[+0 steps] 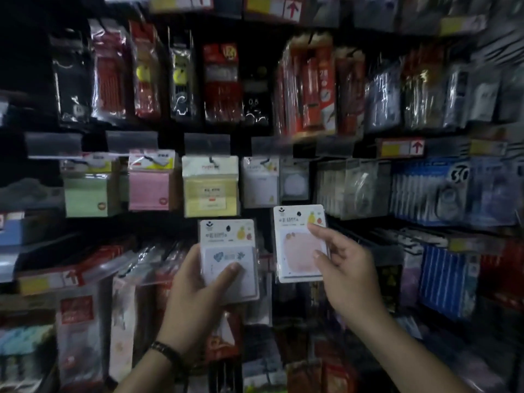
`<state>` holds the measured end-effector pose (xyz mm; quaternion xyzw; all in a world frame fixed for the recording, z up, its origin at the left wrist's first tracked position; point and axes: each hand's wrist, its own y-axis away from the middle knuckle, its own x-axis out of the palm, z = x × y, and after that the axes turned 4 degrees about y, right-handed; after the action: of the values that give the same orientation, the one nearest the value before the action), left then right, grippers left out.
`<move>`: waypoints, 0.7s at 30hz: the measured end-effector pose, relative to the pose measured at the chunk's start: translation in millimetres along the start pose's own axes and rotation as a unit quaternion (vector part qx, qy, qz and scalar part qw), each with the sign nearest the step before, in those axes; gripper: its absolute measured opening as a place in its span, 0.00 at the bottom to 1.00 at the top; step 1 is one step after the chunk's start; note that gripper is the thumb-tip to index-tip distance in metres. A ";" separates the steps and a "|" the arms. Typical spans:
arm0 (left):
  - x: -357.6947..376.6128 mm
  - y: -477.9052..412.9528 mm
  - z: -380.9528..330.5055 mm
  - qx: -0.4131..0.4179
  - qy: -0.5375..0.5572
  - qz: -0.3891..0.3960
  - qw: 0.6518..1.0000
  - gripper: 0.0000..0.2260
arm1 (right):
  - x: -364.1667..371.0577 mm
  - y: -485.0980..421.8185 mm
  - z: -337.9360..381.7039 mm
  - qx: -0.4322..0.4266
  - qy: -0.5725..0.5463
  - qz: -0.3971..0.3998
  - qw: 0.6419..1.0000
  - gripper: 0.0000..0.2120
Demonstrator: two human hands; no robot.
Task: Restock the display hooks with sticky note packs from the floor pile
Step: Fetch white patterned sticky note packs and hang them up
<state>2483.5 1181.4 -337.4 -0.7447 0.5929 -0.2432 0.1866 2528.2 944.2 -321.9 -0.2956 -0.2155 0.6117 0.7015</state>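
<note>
The left hand [195, 290] grips a blue-printed sticky note pack [226, 242], thumb across its face, apparently keeping it in reserve. The right hand [348, 265] pinches a pink sticky note pack [297, 245] by its right edge. Its header hole is up and clear of the fingers, probably ready to thread onto the hook holding the similar white pack [259, 182] just above.

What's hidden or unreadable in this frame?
Floor pile: outside the head view, below the bottom edge.
Hooks: head view, hidden behind hanging packs.
Price tag text: head view, blurred.
Pack count in left hand: head view, front pack covers any behind.
Small print on right hand's pink pack: head view, too small.
</note>
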 end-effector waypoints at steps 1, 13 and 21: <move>-0.6 -8.2 -2.6 0.008 -0.005 -0.005 1.000 0.16 | 0.2 -12.4 0.8 0.003 -0.003 -0.007 1.000 0.26; -7.3 -60.9 -21.4 0.045 -0.006 -0.044 0.998 0.12 | 53.9 -98.5 3.0 -0.099 -0.007 -0.016 0.995 0.25; -11.8 -71.1 -25.2 0.048 -0.011 -0.036 0.998 0.12 | 66.9 -121.7 16.5 -0.113 -0.011 -0.026 0.993 0.24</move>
<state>2523.0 1209.3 -278.3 -0.7581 0.5516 -0.2698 0.2197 2616.8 1003.3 -231.3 -0.3604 -0.2984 0.5678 0.6772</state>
